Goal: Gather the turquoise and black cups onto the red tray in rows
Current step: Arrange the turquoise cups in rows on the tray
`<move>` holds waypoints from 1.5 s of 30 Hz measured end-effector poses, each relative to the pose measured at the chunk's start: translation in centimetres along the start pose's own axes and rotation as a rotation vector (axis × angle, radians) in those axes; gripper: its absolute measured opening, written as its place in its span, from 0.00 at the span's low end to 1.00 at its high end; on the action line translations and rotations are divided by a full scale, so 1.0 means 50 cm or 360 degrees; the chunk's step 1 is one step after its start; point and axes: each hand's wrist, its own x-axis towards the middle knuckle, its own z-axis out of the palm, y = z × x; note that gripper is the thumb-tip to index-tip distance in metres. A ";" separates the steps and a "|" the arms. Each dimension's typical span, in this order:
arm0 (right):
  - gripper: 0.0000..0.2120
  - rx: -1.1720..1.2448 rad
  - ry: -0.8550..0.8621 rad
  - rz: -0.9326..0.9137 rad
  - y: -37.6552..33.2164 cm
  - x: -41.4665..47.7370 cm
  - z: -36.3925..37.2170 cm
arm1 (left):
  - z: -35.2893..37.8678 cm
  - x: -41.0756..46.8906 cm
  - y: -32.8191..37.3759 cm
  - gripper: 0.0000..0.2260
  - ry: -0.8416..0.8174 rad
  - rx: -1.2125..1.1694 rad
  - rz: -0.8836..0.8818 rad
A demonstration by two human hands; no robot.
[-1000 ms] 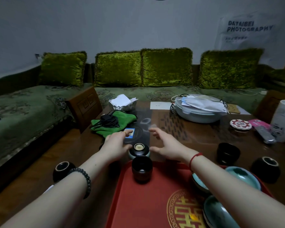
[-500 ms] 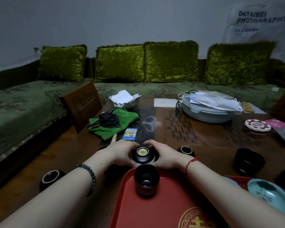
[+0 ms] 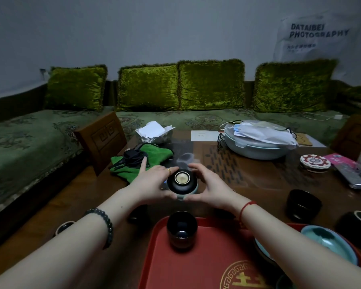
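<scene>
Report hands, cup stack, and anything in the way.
Left hand and right hand grip inverted black cup stacked on turquoise cup, beyond the red tray. Upright black cup at tray's far edge, possibly in the path.

The left hand (image 3: 152, 183) and right hand (image 3: 209, 185) clasp a stack (image 3: 182, 184), an upside-down black cup (image 3: 181, 181) over a turquoise cup (image 3: 187, 196), just beyond the far edge of the red tray (image 3: 196, 270), where an upright black cup (image 3: 181, 231) stands.

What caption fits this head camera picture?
The left hand and right hand hold a black-on-turquoise cup stack beyond the red tray, where one black cup stands.
</scene>
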 end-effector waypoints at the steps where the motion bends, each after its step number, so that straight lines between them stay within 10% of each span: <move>1: 0.41 0.0035 0.0035 -0.0014 -0.005 -0.007 -0.008 | -0.008 -0.004 0.008 0.36 0.0011 0.0006 0.0014; 24: 0.30 0.0536 0.0149 -0.0076 -0.191 -0.354 -0.169 | -0.049 -0.252 0.294 0.39 0.0169 -0.1581 0.0452; 45: 0.42 0.0015 0.0071 0.0243 -0.120 -0.590 -0.160 | 0.066 -0.359 0.414 0.24 0.0095 -0.1587 0.0364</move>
